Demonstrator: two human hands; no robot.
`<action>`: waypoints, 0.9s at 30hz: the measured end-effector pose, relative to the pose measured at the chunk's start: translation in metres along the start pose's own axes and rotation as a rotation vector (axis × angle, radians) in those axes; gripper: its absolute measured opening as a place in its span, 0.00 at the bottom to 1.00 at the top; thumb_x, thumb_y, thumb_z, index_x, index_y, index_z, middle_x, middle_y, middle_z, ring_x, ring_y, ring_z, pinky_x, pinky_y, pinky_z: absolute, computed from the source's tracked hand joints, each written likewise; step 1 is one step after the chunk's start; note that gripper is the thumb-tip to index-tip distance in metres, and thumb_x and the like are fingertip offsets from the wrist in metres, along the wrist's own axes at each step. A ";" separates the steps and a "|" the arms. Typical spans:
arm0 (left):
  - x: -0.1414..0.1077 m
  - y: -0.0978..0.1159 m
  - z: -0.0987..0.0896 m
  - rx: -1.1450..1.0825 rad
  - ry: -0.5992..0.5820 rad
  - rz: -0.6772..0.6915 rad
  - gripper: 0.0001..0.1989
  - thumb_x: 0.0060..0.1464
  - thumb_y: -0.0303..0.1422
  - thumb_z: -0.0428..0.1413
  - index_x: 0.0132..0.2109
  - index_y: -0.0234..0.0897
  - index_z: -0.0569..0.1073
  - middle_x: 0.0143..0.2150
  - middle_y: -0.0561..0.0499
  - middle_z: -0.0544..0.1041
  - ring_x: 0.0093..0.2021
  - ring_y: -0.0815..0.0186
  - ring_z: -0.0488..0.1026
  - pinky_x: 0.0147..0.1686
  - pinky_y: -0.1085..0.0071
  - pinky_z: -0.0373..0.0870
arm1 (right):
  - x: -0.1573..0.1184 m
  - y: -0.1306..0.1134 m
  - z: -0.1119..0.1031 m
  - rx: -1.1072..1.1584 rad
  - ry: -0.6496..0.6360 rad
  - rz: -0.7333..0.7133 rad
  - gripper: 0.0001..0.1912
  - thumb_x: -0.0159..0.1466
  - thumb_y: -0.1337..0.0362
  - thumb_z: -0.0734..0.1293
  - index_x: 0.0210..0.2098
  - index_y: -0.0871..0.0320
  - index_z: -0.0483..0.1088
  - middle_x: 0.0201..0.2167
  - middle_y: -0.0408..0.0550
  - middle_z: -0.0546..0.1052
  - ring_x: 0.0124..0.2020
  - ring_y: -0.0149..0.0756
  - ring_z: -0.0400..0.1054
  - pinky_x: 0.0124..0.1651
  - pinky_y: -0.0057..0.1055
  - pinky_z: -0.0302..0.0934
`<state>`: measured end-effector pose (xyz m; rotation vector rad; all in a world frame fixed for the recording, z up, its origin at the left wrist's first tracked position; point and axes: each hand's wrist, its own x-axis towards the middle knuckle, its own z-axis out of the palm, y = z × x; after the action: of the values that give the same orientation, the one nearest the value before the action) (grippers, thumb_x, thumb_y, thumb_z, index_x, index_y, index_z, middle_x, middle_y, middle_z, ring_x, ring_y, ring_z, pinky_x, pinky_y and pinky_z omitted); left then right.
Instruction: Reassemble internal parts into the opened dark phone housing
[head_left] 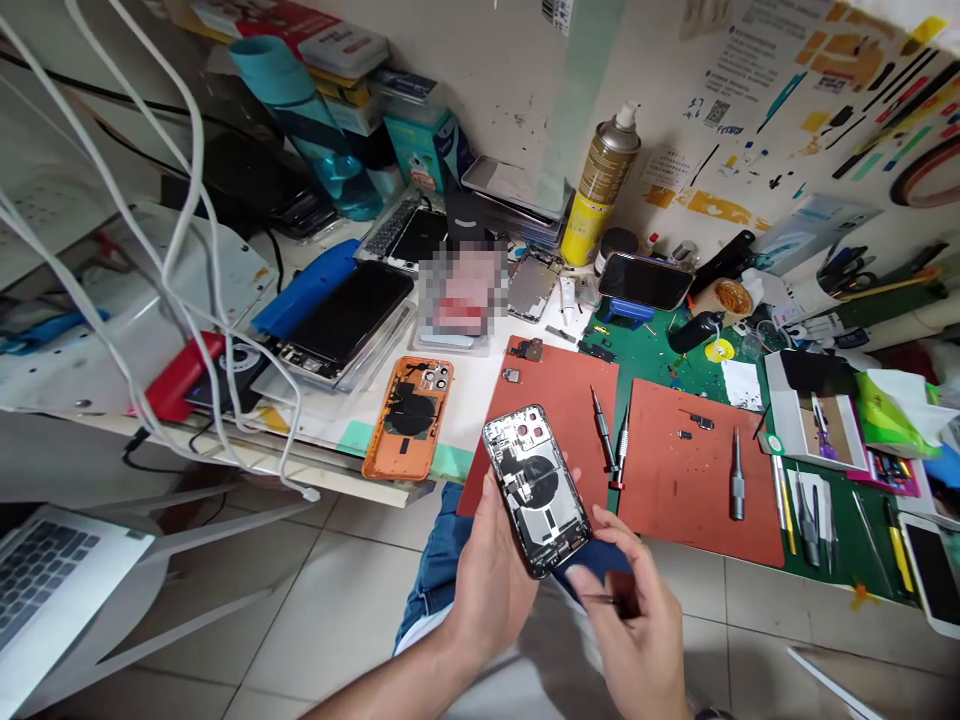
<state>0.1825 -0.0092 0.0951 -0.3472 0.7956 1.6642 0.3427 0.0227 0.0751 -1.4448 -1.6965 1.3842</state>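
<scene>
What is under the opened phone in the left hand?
Beneath the phone are the left hand, dark blue fabric and a jeans leg. The phone's underside is hidden by the palm and fingers.

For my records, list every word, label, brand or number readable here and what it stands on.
Nothing can be quoted; every text is too small or blurred:
Printed sheet on the wall: lines of small print, unreadable.
Gold-and-yellow spray can: label unreadable.
Barcode sticker at the top of the wall: digits unreadable.
Teal box: printing unreadable.
</scene>
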 end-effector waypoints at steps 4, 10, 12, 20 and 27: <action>-0.007 0.005 0.010 -0.032 -0.012 -0.031 0.32 0.69 0.56 0.56 0.72 0.48 0.72 0.69 0.47 0.78 0.70 0.50 0.73 0.71 0.52 0.67 | 0.013 -0.005 -0.010 0.217 -0.005 0.233 0.26 0.66 0.42 0.75 0.50 0.56 0.83 0.47 0.57 0.86 0.48 0.48 0.82 0.51 0.38 0.77; -0.010 0.003 0.014 -0.059 -0.030 -0.073 0.28 0.72 0.52 0.55 0.70 0.43 0.75 0.66 0.45 0.80 0.70 0.50 0.72 0.72 0.52 0.64 | 0.020 -0.007 -0.002 0.446 -0.158 0.390 0.26 0.62 0.41 0.79 0.42 0.57 0.86 0.36 0.50 0.83 0.39 0.41 0.76 0.47 0.34 0.73; -0.010 0.000 0.014 -0.053 -0.048 -0.074 0.29 0.70 0.53 0.56 0.67 0.41 0.77 0.65 0.43 0.81 0.70 0.48 0.73 0.71 0.52 0.65 | 0.017 -0.006 -0.001 0.506 -0.135 0.437 0.26 0.58 0.41 0.81 0.40 0.58 0.86 0.36 0.51 0.82 0.37 0.39 0.74 0.44 0.33 0.72; -0.005 -0.014 0.007 -0.054 -0.160 -0.050 0.36 0.65 0.60 0.58 0.71 0.45 0.73 0.69 0.42 0.77 0.71 0.44 0.71 0.69 0.48 0.66 | 0.011 0.014 -0.014 0.643 -0.148 0.661 0.27 0.52 0.48 0.86 0.44 0.56 0.85 0.40 0.52 0.81 0.35 0.36 0.73 0.38 0.30 0.76; -0.008 0.005 -0.053 0.798 0.040 0.525 0.30 0.77 0.51 0.43 0.68 0.38 0.75 0.56 0.36 0.84 0.51 0.54 0.84 0.51 0.55 0.81 | 0.013 0.028 -0.016 0.605 0.065 0.609 0.24 0.50 0.51 0.87 0.37 0.56 0.81 0.26 0.41 0.70 0.25 0.28 0.61 0.28 0.25 0.69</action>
<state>0.1698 -0.0508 0.0641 0.4240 1.5908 1.6485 0.3642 0.0387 0.0521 -1.6522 -0.6860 1.9131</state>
